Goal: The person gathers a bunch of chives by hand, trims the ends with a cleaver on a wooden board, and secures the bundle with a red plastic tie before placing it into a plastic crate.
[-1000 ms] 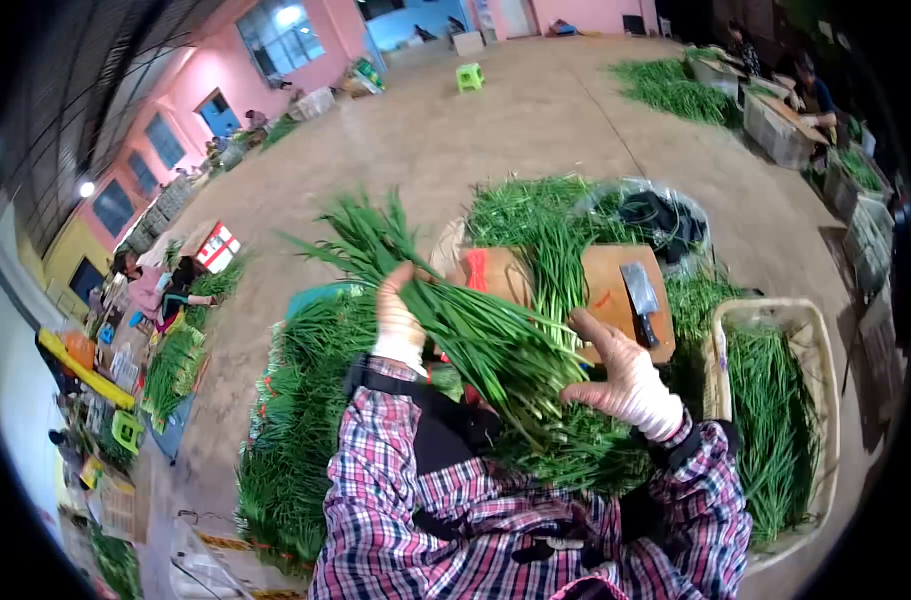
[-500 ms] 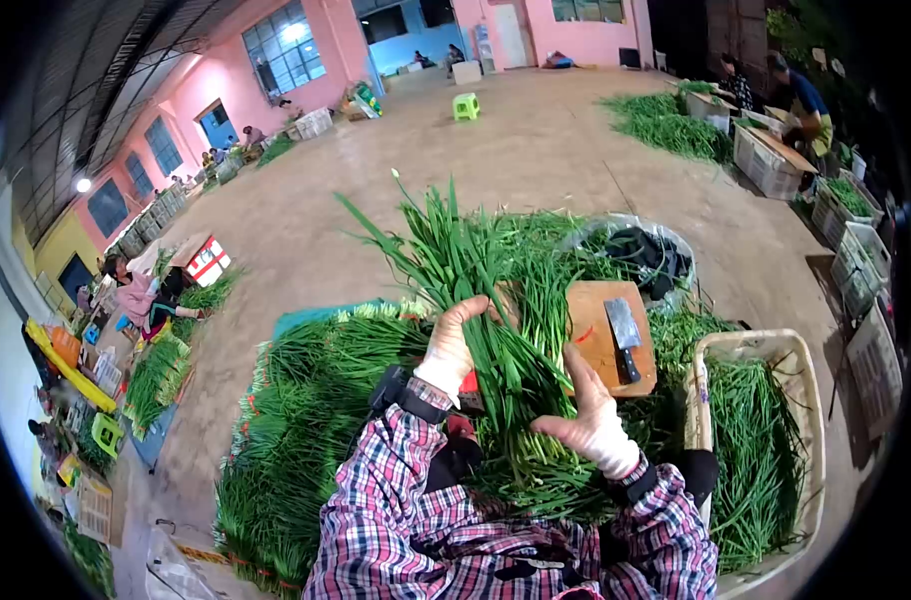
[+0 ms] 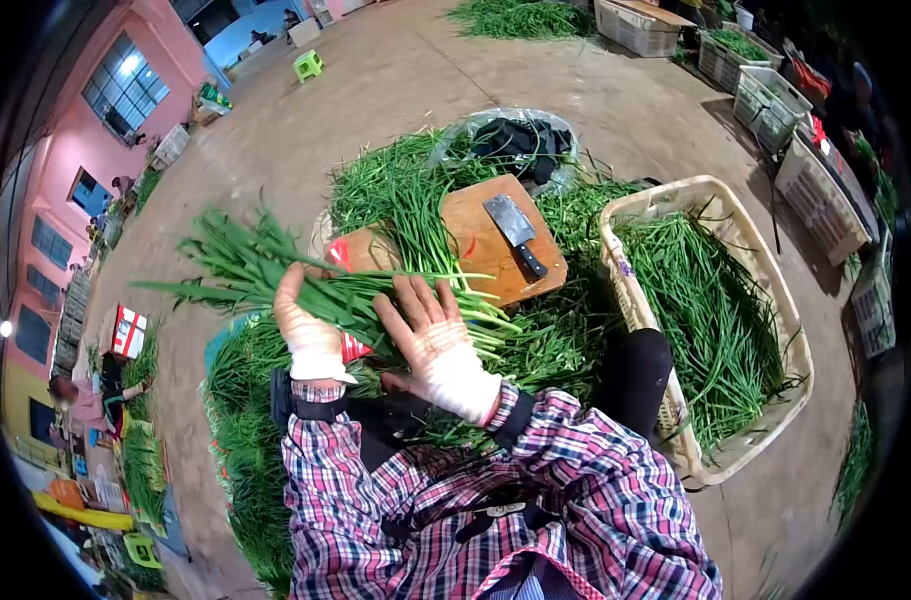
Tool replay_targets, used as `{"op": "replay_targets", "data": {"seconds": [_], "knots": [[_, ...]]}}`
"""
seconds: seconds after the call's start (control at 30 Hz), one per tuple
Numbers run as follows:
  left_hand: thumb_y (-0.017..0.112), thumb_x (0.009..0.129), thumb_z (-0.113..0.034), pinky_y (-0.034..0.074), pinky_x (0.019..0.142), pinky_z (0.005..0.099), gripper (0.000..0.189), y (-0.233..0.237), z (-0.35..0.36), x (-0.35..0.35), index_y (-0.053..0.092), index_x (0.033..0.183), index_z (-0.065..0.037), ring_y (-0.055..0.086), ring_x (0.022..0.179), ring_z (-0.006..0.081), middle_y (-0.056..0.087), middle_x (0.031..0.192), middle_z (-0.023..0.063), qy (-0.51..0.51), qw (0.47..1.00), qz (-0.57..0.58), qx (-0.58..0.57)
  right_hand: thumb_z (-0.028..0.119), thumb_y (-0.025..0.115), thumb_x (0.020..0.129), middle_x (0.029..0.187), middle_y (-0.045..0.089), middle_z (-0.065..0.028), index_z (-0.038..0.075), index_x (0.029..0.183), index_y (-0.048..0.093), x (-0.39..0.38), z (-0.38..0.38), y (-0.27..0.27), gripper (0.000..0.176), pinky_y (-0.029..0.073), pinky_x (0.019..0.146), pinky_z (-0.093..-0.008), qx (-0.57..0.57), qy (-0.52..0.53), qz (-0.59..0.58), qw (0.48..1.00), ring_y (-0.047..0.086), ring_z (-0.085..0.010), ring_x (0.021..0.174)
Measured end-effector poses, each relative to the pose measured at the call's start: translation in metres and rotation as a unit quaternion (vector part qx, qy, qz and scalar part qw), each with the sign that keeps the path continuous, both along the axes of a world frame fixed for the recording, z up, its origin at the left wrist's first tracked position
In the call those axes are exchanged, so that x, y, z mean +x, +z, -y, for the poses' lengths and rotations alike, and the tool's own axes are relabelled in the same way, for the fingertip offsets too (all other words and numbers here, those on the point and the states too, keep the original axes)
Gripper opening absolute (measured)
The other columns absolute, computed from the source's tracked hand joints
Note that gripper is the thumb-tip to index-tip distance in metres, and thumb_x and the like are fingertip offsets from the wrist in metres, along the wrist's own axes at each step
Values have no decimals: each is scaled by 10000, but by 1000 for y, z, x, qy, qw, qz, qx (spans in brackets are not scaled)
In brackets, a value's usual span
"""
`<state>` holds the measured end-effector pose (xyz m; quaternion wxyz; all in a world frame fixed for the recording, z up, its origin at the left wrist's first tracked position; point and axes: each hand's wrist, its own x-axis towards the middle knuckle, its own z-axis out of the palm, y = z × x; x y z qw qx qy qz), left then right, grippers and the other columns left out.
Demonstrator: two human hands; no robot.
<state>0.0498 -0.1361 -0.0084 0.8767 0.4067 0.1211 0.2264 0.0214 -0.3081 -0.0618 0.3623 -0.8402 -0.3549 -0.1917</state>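
A bunch of long green garlic chives (image 3: 351, 300) lies across both hands, leaves to the left and pale stalk ends to the right. My left hand (image 3: 311, 325), wrapped in white at palm and wrist, is closed around the leafy part with its thumb up. My right hand (image 3: 431, 345), wrapped likewise, rests on the stalks with its fingers stretched out and slightly apart. Just beyond is a wooden cutting board (image 3: 486, 285), with more chives over its left part. A cleaver (image 3: 511, 220) with a black handle lies on the board's right side.
A cream plastic crate (image 3: 796, 375) of loose greens stands at my right, beside my knee. Behind the board is a clear plastic bag (image 3: 566, 130) with dark cloth. Piled chives (image 3: 251, 450) lie at my left. Other people work along the left wall. More crates line the right.
The view has turned rightward and down. The bunch has swung from nearly upright to lying sideways, leaves leftward. My right hand has come over onto the stalks, closer to my left hand.
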Motion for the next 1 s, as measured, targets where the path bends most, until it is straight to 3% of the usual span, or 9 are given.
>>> {"op": "replay_targets", "data": {"seconds": [0.27, 0.33, 0.47, 0.6, 0.63, 0.73, 0.9, 0.97, 1.0], "knots": [[581, 919, -325, 460, 891, 402, 246, -31, -1, -20, 602, 885, -83, 605, 898, 216, 652, 901, 59, 10, 999, -10, -43, 248, 843, 545, 1428, 365, -231, 121, 1467, 326, 36, -42, -8, 1065, 243, 1112, -589, 2, -37, 51, 998, 342, -398, 1350], [582, 917, -337, 451, 929, 430, 247, -43, 0, -21, 607, 912, -91, 610, 970, 224, 664, 959, 68, 2, 992, -28, -123, 203, 696, 717, 1438, 377, -216, 154, 1442, 376, 39, -41, 0, 794, 241, 1108, -597, -43, -25, 31, 998, 381, -391, 1309], [575, 920, -342, 432, 996, 466, 257, -61, -3, -26, 607, 991, -97, 589, 1084, 254, 653, 1110, 81, 23, 992, -40, -117, 166, 629, 778, 1198, 589, -218, 133, 1444, 371, 42, -43, -16, 715, 318, 1072, -566, -75, 45, -39, 995, 582, -355, 1109], [565, 929, -322, 418, 1022, 467, 282, -74, -13, -23, 610, 1060, -76, 582, 1127, 263, 647, 1156, 99, 25, 993, -15, -114, 162, 577, 823, 1043, 657, -196, 82, 1414, 393, 52, -39, -15, 624, 445, 921, -515, -73, 62, 18, 995, 644, -345, 960], [571, 929, -321, 417, 1027, 464, 302, -75, -15, -23, 619, 1082, -65, 583, 1133, 262, 652, 1146, 96, -8, 993, 27, -111, 150, 561, 841, 906, 673, -169, 55, 1375, 425, 61, -44, -11, 559, 492, 780, -477, -125, 84, 4, 989, 661, -326, 859], [579, 927, -331, 418, 1033, 464, 322, -69, -15, -13, 629, 1086, -56, 586, 1132, 264, 657, 1139, 92, -20, 986, 89, -138, 176, 630, 772, 906, 670, -179, 69, 1309, 454, 84, -48, 2, 575, 457, 907, -478, -76, 99, 48, 991, 650, -356, 896], [519, 946, -409, 266, 1093, 572, 536, -60, -34, -7, 490, 1344, -51, 444, 1282, 294, 525, 1369, 112, -230, 950, 39, -208, 115, 547, 827, 788, 622, -140, 78, 1257, 477, 158, -64, -10, 436, 454, 899, -555, -84, 116, 112, 983, 644, -359, 812], [529, 935, -434, 363, 1033, 559, 636, -78, -57, -23, 423, 1419, -35, 500, 1225, 320, 528, 1366, 146, -312, 935, -168, 10, 114, 526, 857, 731, 622, -118, 75, 1292, 440, 186, -65, -10, 445, 456, 910, -564, -134, 92, 151, 975, 646, -347, 736], [559, 913, -457, 467, 959, 511, 691, -68, -59, -31, 431, 1411, 6, 585, 1140, 326, 570, 1305, 209, -408, 877, -229, 105, 113, 517, 866, 712, 622, -111, 73, 1291, 436, 198, -67, -24, 434, 457, 911, -569, -171, 90, 148, 970, 645, -348, 710]]}}
